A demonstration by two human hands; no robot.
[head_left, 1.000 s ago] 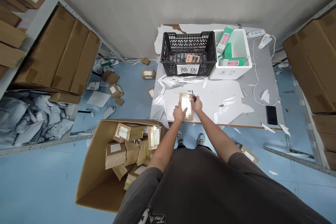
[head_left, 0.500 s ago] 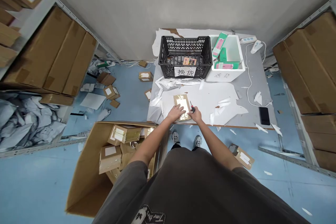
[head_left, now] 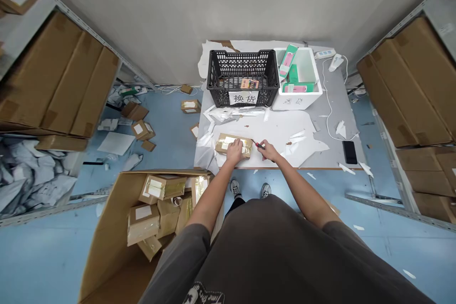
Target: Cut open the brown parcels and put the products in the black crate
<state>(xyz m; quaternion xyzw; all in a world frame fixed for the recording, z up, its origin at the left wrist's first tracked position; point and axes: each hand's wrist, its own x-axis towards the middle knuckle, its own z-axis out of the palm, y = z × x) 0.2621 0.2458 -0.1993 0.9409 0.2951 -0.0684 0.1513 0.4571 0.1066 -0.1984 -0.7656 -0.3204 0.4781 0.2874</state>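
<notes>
A small brown cardboard box [head_left: 223, 141] with shiny tape and a white label lies lengthwise across the white paper near the table's front edge. My left hand [head_left: 234, 151] grips it from above, near its right end. My right hand [head_left: 270, 151] is closed on a slim knife [head_left: 258, 144] with a red and black handle. Its tip points left and lies at the box's right end; whether it touches the cardboard I cannot tell.
Behind the box stand a black plastic crate [head_left: 243, 86] and a white bin [head_left: 298, 102] with green and pink packages. A phone [head_left: 349, 152] lies at the table's right. A large carton [head_left: 101, 242] of parcels stands at lower left. Paper scraps [head_left: 295, 141] litter the table.
The box has turned from upright to lengthwise and lies further left relative to the crate. The knife now points left at the box's end. The camera view has shifted slightly.
</notes>
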